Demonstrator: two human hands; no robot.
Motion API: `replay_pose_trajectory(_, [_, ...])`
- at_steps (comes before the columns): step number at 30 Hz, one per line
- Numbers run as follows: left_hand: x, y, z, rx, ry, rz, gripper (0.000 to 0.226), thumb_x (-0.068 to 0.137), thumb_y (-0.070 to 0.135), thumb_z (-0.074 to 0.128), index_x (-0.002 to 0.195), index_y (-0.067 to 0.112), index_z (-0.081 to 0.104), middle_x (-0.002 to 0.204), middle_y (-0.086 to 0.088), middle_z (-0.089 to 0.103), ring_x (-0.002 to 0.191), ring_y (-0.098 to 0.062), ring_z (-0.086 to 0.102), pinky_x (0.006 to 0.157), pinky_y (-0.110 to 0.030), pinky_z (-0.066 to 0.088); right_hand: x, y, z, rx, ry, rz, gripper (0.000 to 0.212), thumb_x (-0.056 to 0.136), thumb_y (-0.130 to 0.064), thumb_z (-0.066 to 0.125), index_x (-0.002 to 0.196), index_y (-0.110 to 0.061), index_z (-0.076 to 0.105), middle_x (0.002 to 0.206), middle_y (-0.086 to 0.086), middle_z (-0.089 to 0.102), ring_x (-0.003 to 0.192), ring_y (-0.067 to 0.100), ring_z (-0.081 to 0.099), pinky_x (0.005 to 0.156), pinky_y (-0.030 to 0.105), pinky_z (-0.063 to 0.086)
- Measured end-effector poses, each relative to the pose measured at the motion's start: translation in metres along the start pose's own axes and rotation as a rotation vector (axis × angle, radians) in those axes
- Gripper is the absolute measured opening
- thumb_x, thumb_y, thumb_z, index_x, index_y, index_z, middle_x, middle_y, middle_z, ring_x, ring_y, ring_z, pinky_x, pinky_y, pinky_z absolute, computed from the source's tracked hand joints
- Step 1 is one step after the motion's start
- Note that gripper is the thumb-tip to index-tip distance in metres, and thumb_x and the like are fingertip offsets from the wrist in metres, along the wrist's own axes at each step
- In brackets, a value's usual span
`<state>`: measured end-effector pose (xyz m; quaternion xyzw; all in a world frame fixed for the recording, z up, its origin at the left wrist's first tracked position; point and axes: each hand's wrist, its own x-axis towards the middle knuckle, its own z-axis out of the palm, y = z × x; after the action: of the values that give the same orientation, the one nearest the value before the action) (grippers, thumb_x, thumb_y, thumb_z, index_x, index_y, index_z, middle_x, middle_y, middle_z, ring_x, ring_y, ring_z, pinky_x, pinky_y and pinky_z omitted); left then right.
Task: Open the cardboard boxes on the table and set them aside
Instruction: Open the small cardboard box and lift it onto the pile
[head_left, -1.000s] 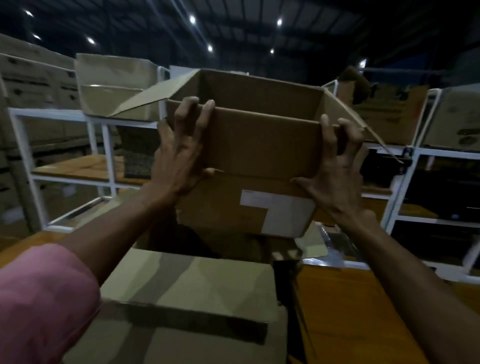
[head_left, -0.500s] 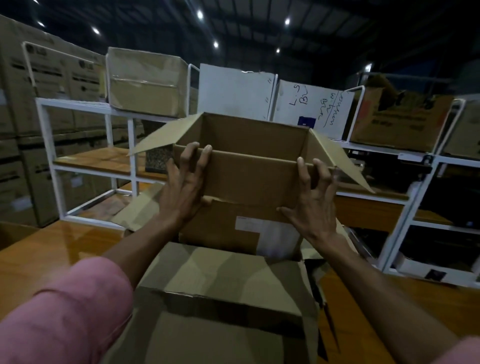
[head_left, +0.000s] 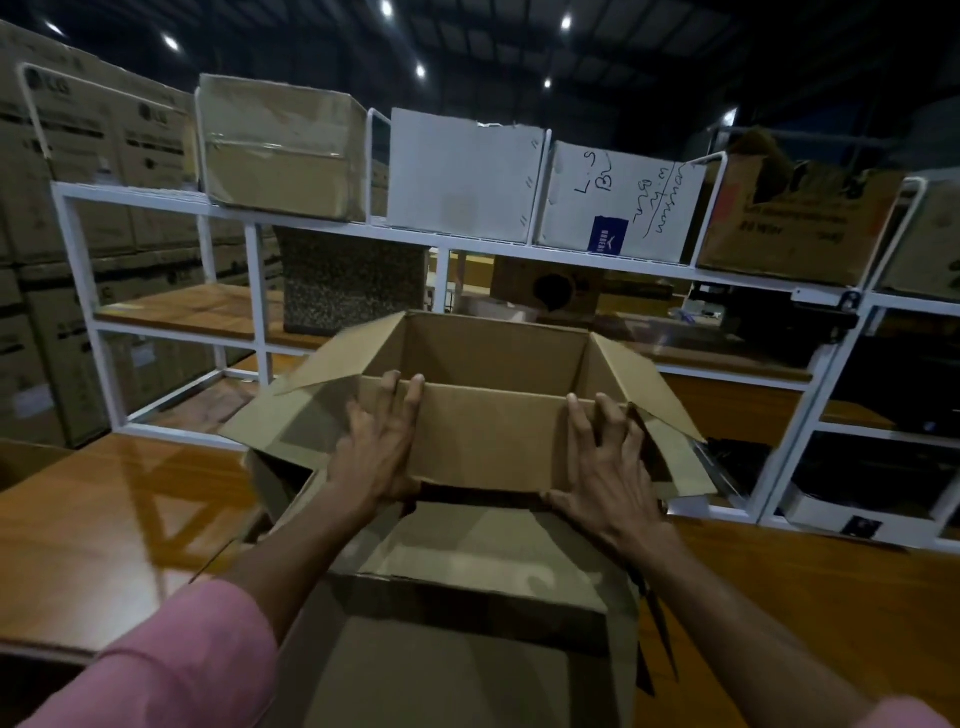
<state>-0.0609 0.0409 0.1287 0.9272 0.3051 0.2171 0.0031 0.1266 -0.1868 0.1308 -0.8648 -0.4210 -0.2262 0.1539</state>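
While lying spread: both hands are pressing the open box
Left hand: fingers splayed
Right hand: fingers splayed

Open cardboard box on the table, behind a nearer box, before the shelving rack.

The open box is showing plain matt brown cardboard, slightly creased at its flaps. The table is gleaming: glossy varnished wood, catching reflections. Behind, the shelf frame is looking like smooth white-painted metal. A pink sleeve is looking like soft cloth.
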Motion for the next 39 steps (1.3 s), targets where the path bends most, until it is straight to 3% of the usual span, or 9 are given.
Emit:
replay_pose_trajectory(3, [-0.005, 0.003, 0.008, 0.070, -0.243, -0.078, 0.140, 0.063, 0.046, 0.090, 0.156, 0.029, -0.013, 0.164, -0.004, -0.012, 0.143, -0.059, 0.014, 0.106, -0.068, 0.039, -0.012, 0.004, 0.012, -0.018, -0.164, -0.051, 0.118, 0.067, -0.069, 0.073, 0.153, -0.036, -0.001, 0.153, 0.011, 0.005, 0.140, 0.040, 0.013, 0.106, 0.057, 0.043])
replay_pose_trajectory(7, [-0.012, 0.015, 0.012, 0.189, -0.491, -0.095, 0.107, 0.077, 0.041, 0.084, 0.155, 0.023, 0.013, 0.165, -0.008, 0.009, 0.145, -0.056, 0.015, 0.112, -0.065, 0.035, -0.030, 0.012, 0.030, 0.063, -0.379, -0.069, 0.098, 0.073, -0.082, 0.055, 0.152, -0.037, 0.018, 0.153, -0.002, 0.009, 0.140, 0.035, 0.022, 0.108, 0.054, 0.043])
replay_pose_trajectory(12, [-0.021, 0.022, 0.018, 0.229, -0.521, -0.051, 0.102, 0.081, 0.027, 0.080, 0.156, 0.016, 0.012, 0.167, -0.015, 0.004, 0.151, -0.045, 0.011, 0.117, -0.063, 0.025, -0.041, 0.017, 0.029, 0.070, -0.419, -0.082, 0.091, 0.076, -0.088, 0.043, 0.150, -0.038, 0.026, 0.154, -0.004, 0.013, 0.138, 0.032, 0.025, 0.107, 0.053, 0.042])
replay_pose_trajectory(18, [-0.034, 0.031, 0.021, 0.144, -0.543, -0.038, 0.094, 0.088, 0.019, 0.069, 0.158, 0.014, 0.007, 0.168, -0.017, -0.007, 0.152, -0.046, 0.001, 0.121, -0.062, 0.017, -0.047, 0.019, 0.030, 0.099, -0.401, -0.089, 0.079, 0.084, -0.085, 0.035, 0.147, -0.036, 0.034, 0.155, -0.003, 0.021, 0.137, 0.031, 0.032, 0.108, 0.053, 0.041])
replay_pose_trajectory(20, [-0.038, 0.037, 0.024, 0.076, -0.501, -0.011, 0.086, 0.091, 0.023, 0.064, 0.158, 0.017, 0.010, 0.169, -0.013, -0.005, 0.153, -0.044, 0.001, 0.120, -0.065, 0.014, -0.048, 0.016, 0.032, 0.101, -0.365, -0.077, 0.075, 0.088, -0.081, 0.035, 0.146, -0.034, 0.035, 0.155, -0.002, 0.023, 0.137, 0.031, 0.034, 0.108, 0.051, 0.041])
replay_pose_trajectory(23, [-0.045, 0.054, 0.030, -0.022, -0.295, 0.076, 0.076, 0.092, 0.027, 0.060, 0.157, 0.022, 0.021, 0.170, -0.006, 0.002, 0.155, -0.035, 0.003, 0.120, -0.066, 0.013, -0.054, 0.014, 0.033, 0.123, -0.274, -0.036, 0.069, 0.094, -0.072, 0.036, 0.148, -0.030, 0.035, 0.155, 0.003, 0.026, 0.140, 0.030, 0.031, 0.110, 0.050, 0.041])
replay_pose_trajectory(29, [-0.055, 0.127, 0.050, -0.127, 0.067, 0.342, 0.065, 0.093, 0.042, 0.056, 0.151, 0.018, 0.039, 0.166, -0.010, 0.021, 0.153, -0.033, 0.012, 0.118, -0.061, 0.023, -0.063, 0.027, 0.019, 0.120, 0.000, -0.005, 0.060, 0.098, -0.060, 0.041, 0.145, -0.023, 0.040, 0.149, 0.010, 0.034, 0.139, 0.029, 0.031, 0.109, 0.049, 0.041])
replay_pose_trajectory(33, [-0.051, 0.200, 0.067, -0.213, 0.146, 0.502, 0.068, 0.090, 0.039, 0.063, 0.149, 0.015, 0.040, 0.162, -0.016, 0.027, 0.151, -0.038, 0.019, 0.118, -0.059, 0.026, -0.079, 0.061, 0.000, 0.103, 0.146, 0.052, 0.060, 0.097, -0.053, 0.039, 0.145, -0.017, 0.041, 0.149, 0.013, 0.034, 0.140, 0.032, 0.032, 0.109, 0.047, 0.039])
replay_pose_trajectory(39, [-0.046, 0.322, 0.094, -0.323, 0.086, 0.669, 0.071, 0.083, 0.031, 0.063, 0.148, 0.012, 0.041, 0.160, -0.017, 0.030, 0.148, -0.041, 0.024, 0.116, -0.061, 0.026, -0.122, 0.162, -0.024, -0.015, 0.165, 0.238, 0.062, 0.094, -0.050, 0.040, 0.145, -0.015, 0.042, 0.150, 0.016, 0.036, 0.140, 0.036, 0.034, 0.109, 0.052, 0.038])
